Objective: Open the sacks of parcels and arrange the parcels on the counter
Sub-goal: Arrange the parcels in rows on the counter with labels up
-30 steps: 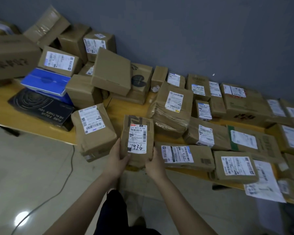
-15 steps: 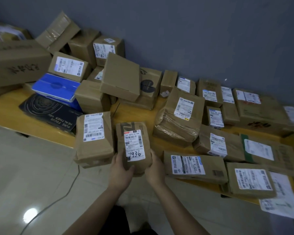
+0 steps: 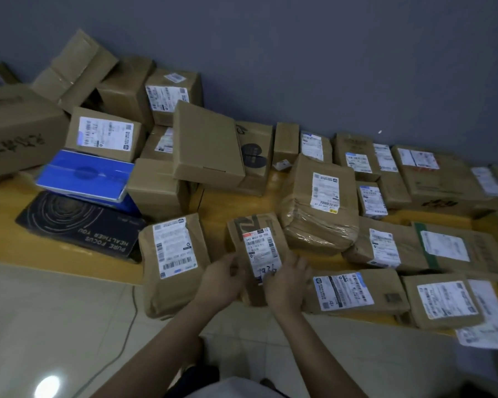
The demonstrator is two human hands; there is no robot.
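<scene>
Left hand (image 3: 222, 280), right hand (image 3: 288, 282): fingers (image 3: 233, 264) curled round one parcel (image 3: 259, 242) at 6 o'clock; twenty-plus parcels (image 3: 319, 202), one blue box (image 3: 84, 173), yellow tabletop (image 3: 222, 202), grey wall (image 3: 328, 53), tiled floor (image 3: 55, 326).

Bare forearms (image 3: 167, 337), pale shirt (image 3: 236, 388), dark clothing (image 3: 197, 376) below

Both bare forearms are stretching forward from the bottom edge of the view, angling in toward one another. The left hand (image 3: 222, 278) is gripping the near left edge of a brown parcel (image 3: 259, 242), its fingers curling round that edge. The right hand (image 3: 288, 282) is holding the parcel's near right corner, its thumb lying across the lower corner of the label and its fingers spreading along the right side. Both wrists are sitting close together, roughly straight.
</scene>
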